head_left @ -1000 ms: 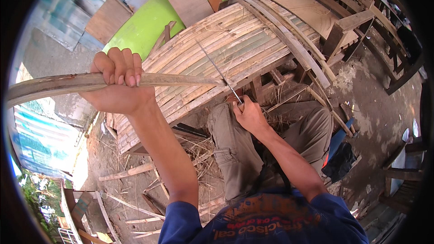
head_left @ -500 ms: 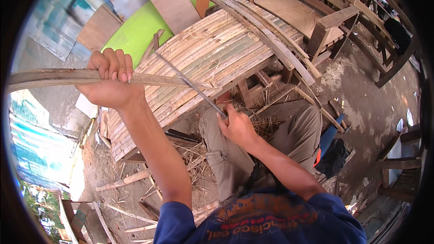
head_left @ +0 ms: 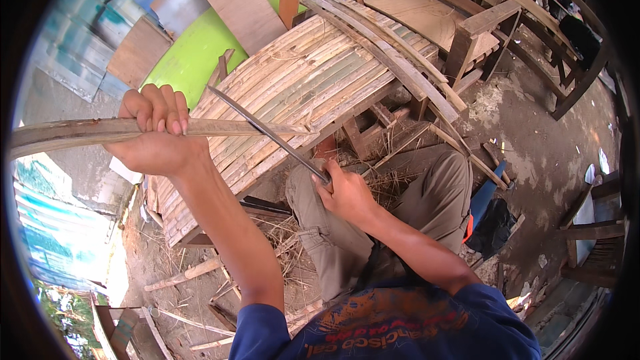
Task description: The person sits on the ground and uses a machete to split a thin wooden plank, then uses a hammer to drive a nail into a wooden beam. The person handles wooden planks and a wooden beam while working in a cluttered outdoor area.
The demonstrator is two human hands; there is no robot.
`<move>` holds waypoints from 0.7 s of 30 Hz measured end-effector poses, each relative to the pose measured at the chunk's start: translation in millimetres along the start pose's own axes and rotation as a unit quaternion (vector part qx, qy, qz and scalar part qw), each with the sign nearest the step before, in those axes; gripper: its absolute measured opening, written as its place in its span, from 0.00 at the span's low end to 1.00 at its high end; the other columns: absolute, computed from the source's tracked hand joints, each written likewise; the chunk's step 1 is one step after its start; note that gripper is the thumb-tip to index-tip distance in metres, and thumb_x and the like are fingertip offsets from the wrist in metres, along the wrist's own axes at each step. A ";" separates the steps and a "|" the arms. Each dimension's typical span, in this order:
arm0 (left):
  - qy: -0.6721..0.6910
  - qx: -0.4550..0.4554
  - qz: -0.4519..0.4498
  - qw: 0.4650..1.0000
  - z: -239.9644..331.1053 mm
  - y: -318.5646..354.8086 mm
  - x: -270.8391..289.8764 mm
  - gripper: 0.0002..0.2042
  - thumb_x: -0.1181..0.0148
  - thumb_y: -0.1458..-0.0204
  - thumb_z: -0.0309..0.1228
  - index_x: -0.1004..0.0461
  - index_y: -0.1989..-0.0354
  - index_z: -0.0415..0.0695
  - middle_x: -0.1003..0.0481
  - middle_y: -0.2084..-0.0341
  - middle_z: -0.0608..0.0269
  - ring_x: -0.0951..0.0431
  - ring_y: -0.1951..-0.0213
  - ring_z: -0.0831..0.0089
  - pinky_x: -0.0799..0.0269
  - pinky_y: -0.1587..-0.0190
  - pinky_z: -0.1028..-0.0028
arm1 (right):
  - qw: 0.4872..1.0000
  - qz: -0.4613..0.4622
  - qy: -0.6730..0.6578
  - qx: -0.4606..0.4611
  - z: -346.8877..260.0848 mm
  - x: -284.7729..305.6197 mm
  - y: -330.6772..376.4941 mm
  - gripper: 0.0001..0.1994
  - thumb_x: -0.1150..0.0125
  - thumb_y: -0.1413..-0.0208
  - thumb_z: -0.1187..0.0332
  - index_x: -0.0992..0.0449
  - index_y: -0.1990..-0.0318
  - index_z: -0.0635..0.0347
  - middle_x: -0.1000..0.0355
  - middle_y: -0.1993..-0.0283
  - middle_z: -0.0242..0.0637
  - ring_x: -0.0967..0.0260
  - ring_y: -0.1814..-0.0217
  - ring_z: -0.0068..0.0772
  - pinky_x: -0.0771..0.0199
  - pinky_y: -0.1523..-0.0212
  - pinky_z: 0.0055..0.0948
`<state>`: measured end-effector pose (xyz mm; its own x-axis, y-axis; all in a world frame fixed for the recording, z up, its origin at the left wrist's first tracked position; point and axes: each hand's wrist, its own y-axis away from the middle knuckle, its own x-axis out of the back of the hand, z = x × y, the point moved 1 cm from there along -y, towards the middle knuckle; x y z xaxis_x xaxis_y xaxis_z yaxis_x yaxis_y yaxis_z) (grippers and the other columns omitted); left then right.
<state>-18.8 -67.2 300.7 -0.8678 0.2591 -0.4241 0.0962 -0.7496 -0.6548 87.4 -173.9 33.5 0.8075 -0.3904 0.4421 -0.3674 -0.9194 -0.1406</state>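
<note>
The left fingers (head_left: 160,108) wrap around a wooden strip (head_left: 227,127) that runs out past them on both sides, its thinner end reaching rightward over the slatted bench (head_left: 300,67). Lower and to their right, the right fingers (head_left: 335,172) curl round one end of a long metal blade (head_left: 287,147). From them it slants up and leftward, crossing the strip to the right of the left fingers; whether it touches, I cannot tell. Above and right of both, long planks (head_left: 420,85) lie across the bench.
</note>
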 end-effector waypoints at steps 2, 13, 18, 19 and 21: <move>0.003 0.019 -0.011 1.000 0.2 7.7 -6.6 0.30 0.71 0.36 0.61 0.54 0.86 0.53 0.51 0.92 0.68 0.56 0.89 0.79 0.60 0.87 0.79 | 0.996 0.045 0.035 -0.072 51.1 -11.2 -10.4 0.15 0.42 0.38 0.65 0.33 0.58 0.73 0.27 0.76 0.59 0.26 0.70 0.64 0.24 0.69 0.54; -0.006 -0.004 -0.020 1.000 14.5 19.2 4.9 0.28 0.69 0.36 0.57 0.53 0.87 0.54 0.49 0.92 0.67 0.53 0.89 0.80 0.58 0.88 0.81 | 0.999 -0.024 0.023 -0.042 8.9 0.4 7.4 0.17 0.40 0.39 0.64 0.31 0.56 0.74 0.26 0.75 0.60 0.25 0.69 0.65 0.24 0.67 0.53; 0.006 -0.009 -0.008 1.000 8.3 20.3 -13.2 0.27 0.69 0.37 0.55 0.53 0.87 0.54 0.49 0.92 0.67 0.54 0.89 0.80 0.59 0.88 0.81 | 0.994 0.025 0.004 -0.109 70.7 -6.9 -16.5 0.16 0.41 0.39 0.64 0.31 0.57 0.73 0.26 0.76 0.56 0.25 0.69 0.64 0.25 0.68 0.52; 0.007 -0.014 -0.008 1.000 10.0 20.0 -8.4 0.27 0.69 0.37 0.55 0.53 0.87 0.54 0.50 0.92 0.67 0.54 0.89 0.80 0.59 0.88 0.81 | 0.995 -0.010 0.048 -0.085 61.0 1.1 -16.7 0.16 0.43 0.38 0.63 0.33 0.54 0.69 0.25 0.72 0.61 0.25 0.64 0.67 0.23 0.60 0.56; -0.005 -0.014 -0.009 1.000 14.1 19.3 -0.8 0.27 0.69 0.37 0.56 0.53 0.86 0.53 0.50 0.92 0.67 0.54 0.89 0.80 0.59 0.87 0.80 | 0.997 -0.045 0.022 -0.056 24.6 6.2 -3.2 0.16 0.43 0.39 0.63 0.32 0.54 0.69 0.25 0.71 0.62 0.25 0.63 0.67 0.23 0.60 0.55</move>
<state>-23.1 -90.4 297.3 -0.8742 0.2670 -0.4057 0.0930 -0.7279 -0.6794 104.9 -174.5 14.9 0.8196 -0.3028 0.4864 -0.3461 -0.9382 -0.0008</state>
